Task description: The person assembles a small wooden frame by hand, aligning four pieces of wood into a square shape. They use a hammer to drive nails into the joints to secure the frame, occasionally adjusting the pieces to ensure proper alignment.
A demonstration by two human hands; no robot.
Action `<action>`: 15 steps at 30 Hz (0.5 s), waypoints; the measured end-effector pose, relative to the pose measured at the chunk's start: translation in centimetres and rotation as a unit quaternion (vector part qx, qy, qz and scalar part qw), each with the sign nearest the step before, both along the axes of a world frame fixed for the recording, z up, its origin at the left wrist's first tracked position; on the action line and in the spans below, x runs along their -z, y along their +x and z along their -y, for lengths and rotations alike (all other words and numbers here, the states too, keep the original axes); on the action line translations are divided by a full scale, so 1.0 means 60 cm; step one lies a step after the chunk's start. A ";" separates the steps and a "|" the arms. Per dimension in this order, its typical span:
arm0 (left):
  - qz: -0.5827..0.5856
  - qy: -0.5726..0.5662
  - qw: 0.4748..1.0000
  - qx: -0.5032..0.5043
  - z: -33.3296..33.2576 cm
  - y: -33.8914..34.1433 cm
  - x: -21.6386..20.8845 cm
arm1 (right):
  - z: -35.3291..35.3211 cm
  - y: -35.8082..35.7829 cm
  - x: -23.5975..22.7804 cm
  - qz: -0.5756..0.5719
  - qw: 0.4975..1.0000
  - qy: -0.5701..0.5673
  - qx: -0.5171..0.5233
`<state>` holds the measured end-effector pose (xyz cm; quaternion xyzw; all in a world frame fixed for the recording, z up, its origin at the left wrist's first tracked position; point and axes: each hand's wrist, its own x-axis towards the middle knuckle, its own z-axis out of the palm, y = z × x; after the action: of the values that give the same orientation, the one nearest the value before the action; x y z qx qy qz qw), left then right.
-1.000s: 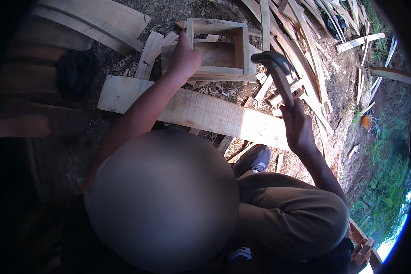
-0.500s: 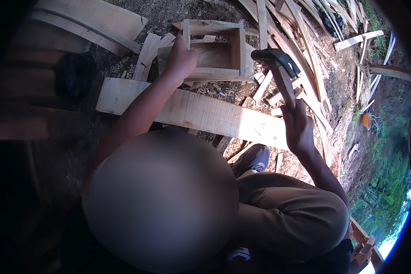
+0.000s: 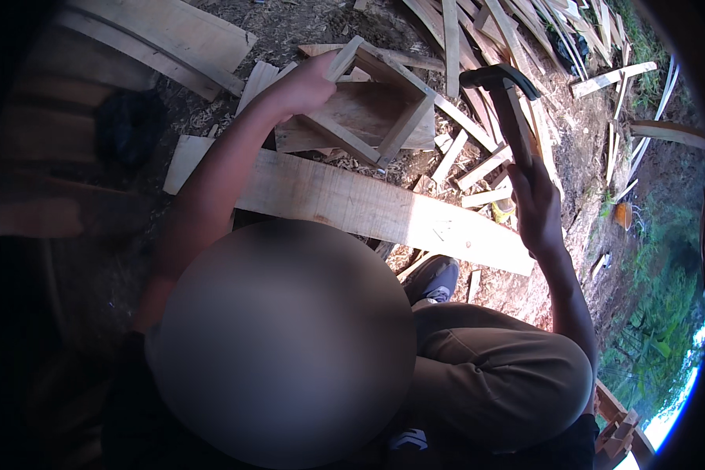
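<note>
My left hand [image 3: 309, 84] is closed around the left side of a rectangular wooden frame [image 3: 345, 139], which sits turned at an angle over a flat board [image 3: 299, 138]. Bare ground and the board show through the frame's opening. In my right hand [image 3: 537, 205] is the wooden handle of a claw hammer [image 3: 509, 110]. Its dark head is raised to the right of the frame, apart from it. A long pale plank [image 3: 337, 193] lies between the frame and my legs, with a few nails [image 3: 445, 233] on its sunlit part.
Wide boards [image 3: 164, 35] lie at the far left, near a dark plastic bag [image 3: 129, 129]. Long strips of wood [image 3: 517, 39] are heaped at the far right. Offcuts [image 3: 484, 168] and shavings cover the ground. My shoe [image 3: 433, 280] rests just below the plank.
The wooden frame has turned clockwise in my left hand, off its square position over the board. My right hand has moved the hammer a little to the right, away from the frame.
</note>
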<state>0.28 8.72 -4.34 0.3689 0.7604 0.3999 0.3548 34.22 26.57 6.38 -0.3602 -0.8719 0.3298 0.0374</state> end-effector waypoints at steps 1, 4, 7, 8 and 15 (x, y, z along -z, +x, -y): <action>-0.009 -0.028 0.999 0.038 -0.013 -0.007 -0.020 | -0.004 0.005 -0.008 0.018 1.000 -0.007 0.013; -0.039 -0.077 0.992 0.090 -0.007 -0.045 -0.018 | 0.010 -0.004 0.001 0.029 0.999 -0.001 -0.036; -0.089 -0.111 0.984 0.106 -0.014 -0.053 -0.014 | 0.017 0.000 0.026 0.036 0.997 0.030 -0.064; -0.099 -0.123 0.981 0.109 -0.016 -0.051 -0.018 | 0.019 -0.005 0.022 0.065 0.995 0.030 -0.065; -0.077 -0.105 0.984 0.120 -0.012 -0.058 -0.002 | 0.040 -0.016 0.056 -0.016 0.997 0.049 -0.058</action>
<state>-3.23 9.46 -4.20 0.4479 0.7732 0.2427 0.3778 33.26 24.17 3.02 -0.3019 -0.9055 0.2940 0.0495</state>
